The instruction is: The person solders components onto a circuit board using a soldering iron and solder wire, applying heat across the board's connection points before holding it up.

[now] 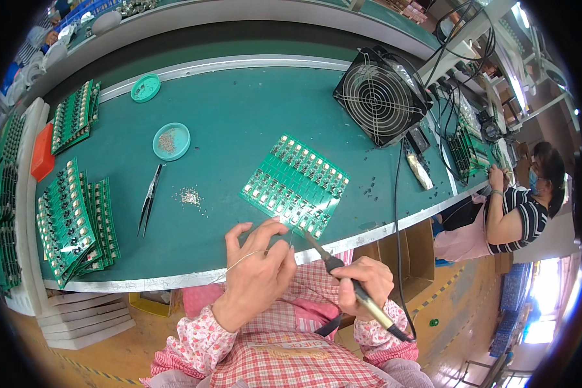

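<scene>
A green circuit board panel (pixel 293 183) with rows of small white and dark parts lies slantwise on the green bench in front of me. My right hand (pixel 366 284) grips a soldering iron (pixel 333 262) like a pen, its tip at the panel's near edge. At that same edge is my left hand (pixel 258 271), its fingers curled round a thin solder wire (pixel 240 260) that loops over the back of the hand. The wire's end near the iron tip is too fine to make out clearly. Tweezers (pixel 150 200) lie to the left of the panel.
Small pale parts (pixel 190 196) lie loose near a turquoise dish (pixel 172 141); another dish (pixel 145 88) stands behind. Stacked boards (pixel 68 216) and a red box (pixel 43 153) line the left. A fan (pixel 381 94) stands far right; the iron's cord (pixel 396 213) crosses the bench edge. A co-worker (pixel 520 207) sits right.
</scene>
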The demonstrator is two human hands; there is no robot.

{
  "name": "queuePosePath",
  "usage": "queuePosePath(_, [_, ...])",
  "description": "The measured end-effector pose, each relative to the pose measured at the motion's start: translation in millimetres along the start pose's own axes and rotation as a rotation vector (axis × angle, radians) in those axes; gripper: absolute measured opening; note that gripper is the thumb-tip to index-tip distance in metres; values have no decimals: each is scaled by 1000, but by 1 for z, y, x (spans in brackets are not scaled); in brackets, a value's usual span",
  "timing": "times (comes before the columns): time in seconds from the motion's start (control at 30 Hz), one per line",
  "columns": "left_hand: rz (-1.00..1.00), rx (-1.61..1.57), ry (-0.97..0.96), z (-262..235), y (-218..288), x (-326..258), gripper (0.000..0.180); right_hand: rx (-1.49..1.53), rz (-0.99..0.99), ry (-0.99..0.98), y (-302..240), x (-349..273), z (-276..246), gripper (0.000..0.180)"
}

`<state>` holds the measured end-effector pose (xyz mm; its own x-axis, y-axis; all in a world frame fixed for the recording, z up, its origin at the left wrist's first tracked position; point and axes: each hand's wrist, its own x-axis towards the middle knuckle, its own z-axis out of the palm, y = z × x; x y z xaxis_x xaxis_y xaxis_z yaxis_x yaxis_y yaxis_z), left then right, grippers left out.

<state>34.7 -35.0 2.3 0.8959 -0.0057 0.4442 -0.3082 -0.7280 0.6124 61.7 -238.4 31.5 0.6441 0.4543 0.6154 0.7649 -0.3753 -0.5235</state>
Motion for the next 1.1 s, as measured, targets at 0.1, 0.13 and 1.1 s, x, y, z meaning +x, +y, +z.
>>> queuePosePath(0.1, [8,0,-1,0,0,0,15,24,88,73,0,-4,-2,10])
queuePosePath(0.13, [11,1,-2,0,1,0,15,24,89,77,0,-6,-2,10])
queuePosePath(1.1, [13,29,-33,5,7,5,18,-48,11,1,-1,-2,6,9])
